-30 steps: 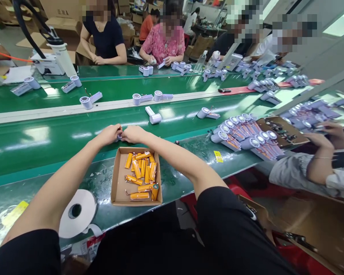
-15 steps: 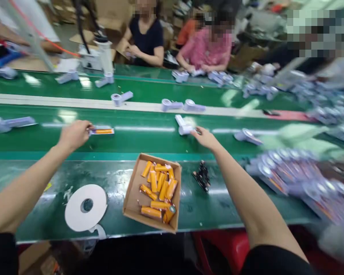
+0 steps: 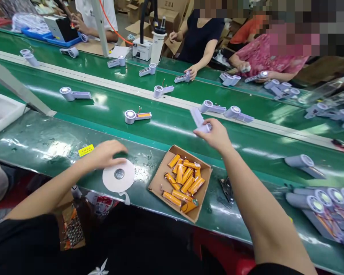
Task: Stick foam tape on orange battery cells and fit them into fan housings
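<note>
My right hand grips a pale lilac fan housing above the green belt, its flat handle pointing up and left. My left hand, fingers apart and holding nothing, hovers at the upper left edge of a white tape roll. A fan unit with an orange cell in its handle lies on the belt beyond my left hand. Between my arms stands a cardboard box of orange battery cells. Small black parts lie beside my right forearm.
Several fan units lie in rows at the right. A slanted metal post and a white tray stand at the left. More units ride the belts. Across the line, people handle units near a white cylinder.
The view has swung left. My left hand has let go of the unit with the orange cell and come back to the tape roll. My right hand has lifted the housing from the belt.
</note>
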Demonstrator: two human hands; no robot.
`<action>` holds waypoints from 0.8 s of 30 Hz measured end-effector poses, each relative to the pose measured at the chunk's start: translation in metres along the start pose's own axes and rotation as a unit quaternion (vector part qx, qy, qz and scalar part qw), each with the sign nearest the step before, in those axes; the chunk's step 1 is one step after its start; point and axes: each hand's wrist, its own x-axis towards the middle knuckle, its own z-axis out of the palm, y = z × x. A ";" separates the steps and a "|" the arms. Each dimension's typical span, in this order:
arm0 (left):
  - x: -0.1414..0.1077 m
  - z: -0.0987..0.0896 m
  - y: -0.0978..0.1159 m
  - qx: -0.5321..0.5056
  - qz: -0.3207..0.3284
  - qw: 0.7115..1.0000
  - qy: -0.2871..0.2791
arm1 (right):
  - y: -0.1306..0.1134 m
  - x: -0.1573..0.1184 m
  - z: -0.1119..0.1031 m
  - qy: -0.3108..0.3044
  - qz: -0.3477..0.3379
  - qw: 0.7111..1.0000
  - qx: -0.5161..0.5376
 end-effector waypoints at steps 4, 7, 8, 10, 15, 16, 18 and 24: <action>-0.058 0.028 0.027 0.007 0.096 0.994 -0.060 | -0.101 -0.028 0.021 -0.096 -0.223 0.968 0.066; -0.072 0.041 0.029 0.052 0.097 0.993 -0.049 | -0.171 -0.052 0.056 -0.203 -0.320 0.926 0.002; -0.074 0.044 0.028 0.061 0.094 0.993 -0.038 | -0.188 -0.056 0.067 -0.235 -0.330 0.914 -0.023; -0.077 0.048 0.022 0.067 0.089 0.994 -0.009 | -0.206 -0.053 0.083 -0.298 -0.336 0.893 -0.035; -0.085 0.066 0.012 0.052 0.119 0.988 0.084 | -0.190 0.026 0.091 -0.220 -0.136 0.965 0.045; -0.087 0.069 0.012 0.052 0.125 0.985 0.103 | -0.183 0.048 0.092 -0.186 -0.089 0.978 0.041; -0.089 0.074 0.013 0.053 0.127 0.982 0.132 | -0.170 0.087 0.095 -0.171 -0.042 0.984 0.026; -0.081 0.075 0.024 0.013 0.115 0.986 0.121 | -0.145 0.136 0.096 -0.306 -0.047 0.951 0.013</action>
